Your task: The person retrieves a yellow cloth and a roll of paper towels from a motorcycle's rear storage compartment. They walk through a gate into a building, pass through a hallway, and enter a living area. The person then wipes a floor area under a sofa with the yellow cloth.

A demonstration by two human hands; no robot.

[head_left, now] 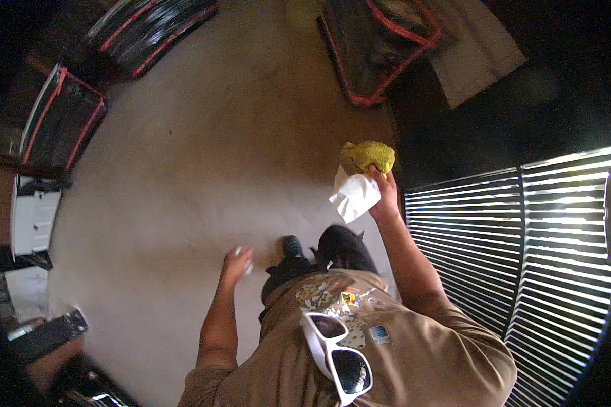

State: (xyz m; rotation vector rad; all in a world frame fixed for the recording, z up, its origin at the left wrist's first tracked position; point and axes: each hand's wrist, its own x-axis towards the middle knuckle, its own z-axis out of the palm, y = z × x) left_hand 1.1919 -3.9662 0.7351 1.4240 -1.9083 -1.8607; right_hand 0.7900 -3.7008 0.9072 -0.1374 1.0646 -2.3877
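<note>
My right hand [385,193] is raised out in front of me, its fingers closed round a crumpled yellow bundle [373,156]; whether this is cloth or a plastic bag I cannot tell. A creased white sheet [357,197], like paper or a wipe, hangs from the same grip, just below the yellow bundle. Lower and to the left, my left hand [236,263] hangs over the floor with its fingers curled. Something small and whitish [248,268] shows at its fingers, too blurred to name.
Slatted shutters [461,224] line my right side, light coming through. Dark wrapped boxes with red edges stand at front right [380,54] and far left [68,119]. White cabinet-like units [34,224] stand along the left. White-framed sunglasses [336,356] hang on my shirt.
</note>
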